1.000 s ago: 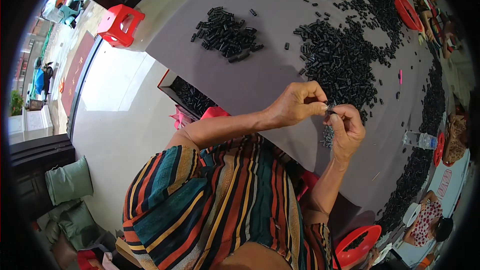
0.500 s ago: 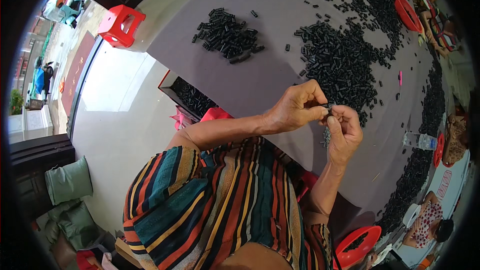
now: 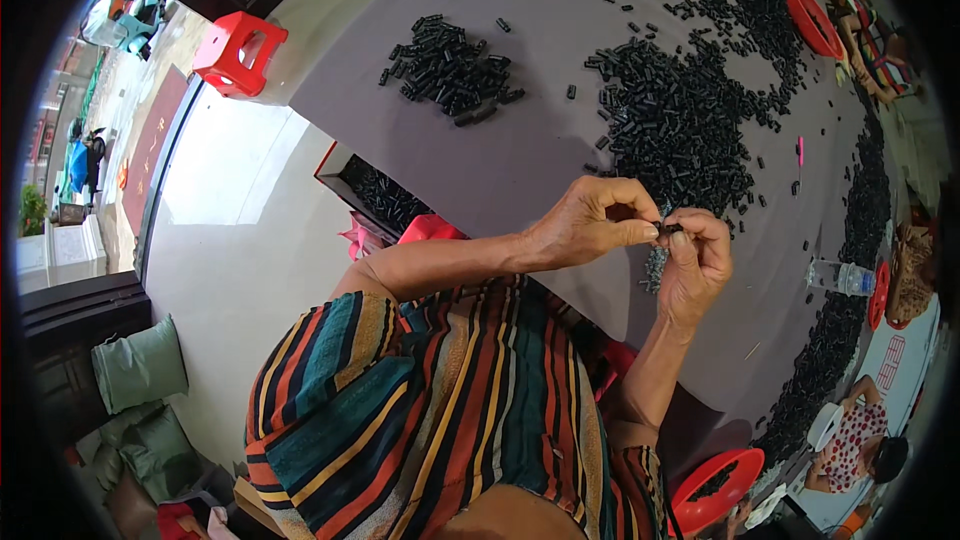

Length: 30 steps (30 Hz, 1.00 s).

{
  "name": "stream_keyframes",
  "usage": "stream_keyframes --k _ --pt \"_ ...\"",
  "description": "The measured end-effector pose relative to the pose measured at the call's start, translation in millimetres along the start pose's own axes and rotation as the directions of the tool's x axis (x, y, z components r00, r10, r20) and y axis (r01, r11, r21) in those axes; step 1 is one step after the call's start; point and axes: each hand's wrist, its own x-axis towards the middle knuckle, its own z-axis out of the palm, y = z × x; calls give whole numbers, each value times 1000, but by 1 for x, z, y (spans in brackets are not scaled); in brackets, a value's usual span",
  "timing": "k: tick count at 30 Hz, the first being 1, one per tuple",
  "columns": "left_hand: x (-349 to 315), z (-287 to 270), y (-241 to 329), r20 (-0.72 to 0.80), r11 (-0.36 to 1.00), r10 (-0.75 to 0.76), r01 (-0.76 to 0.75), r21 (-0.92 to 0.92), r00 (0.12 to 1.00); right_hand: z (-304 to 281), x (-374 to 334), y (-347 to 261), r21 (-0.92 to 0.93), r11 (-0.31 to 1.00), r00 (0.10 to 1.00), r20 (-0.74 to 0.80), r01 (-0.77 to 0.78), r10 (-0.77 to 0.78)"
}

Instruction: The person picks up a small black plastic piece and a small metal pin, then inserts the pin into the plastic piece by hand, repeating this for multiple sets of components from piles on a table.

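Observation:
My left hand point(image 3: 590, 225) and my right hand point(image 3: 698, 265) meet over the grey table point(image 3: 540, 160), fingertips pinched together on one small black tube piece point(image 3: 667, 229). Just below the fingers lies a small grey heap of tiny parts point(image 3: 655, 268). A big spread of the same black tube pieces point(image 3: 670, 125) lies beyond my hands, and a smaller separate heap point(image 3: 450, 70) sits further left on the table.
A box of black pieces point(image 3: 385, 195) stands beside the table's left edge. Red stool point(image 3: 238, 52) on the floor at far left. Red bowls point(image 3: 715, 485) point(image 3: 812, 15), a clear plastic bottle point(image 3: 838, 278), and other people point(image 3: 850, 440) at the table's far side.
Both hands stay pinched together in nearly the same place; only the fingers shift slightly on the small black piece.

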Motion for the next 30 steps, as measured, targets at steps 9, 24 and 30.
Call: stream_keyframes --k 9,24,30 --pt "-1 -3 0 -14 980 9 -6 197 1000 1 -2 -5 -299 949 994 51 104 -93" --pt "2 -5 -2 -39 983 -103 107 149 994 5 1 -9 -603 779 985 112 172 -130" --pt "5 -8 -5 -93 979 -195 200 49 976 14 0 -6 -839 447 950 255 310 -179"
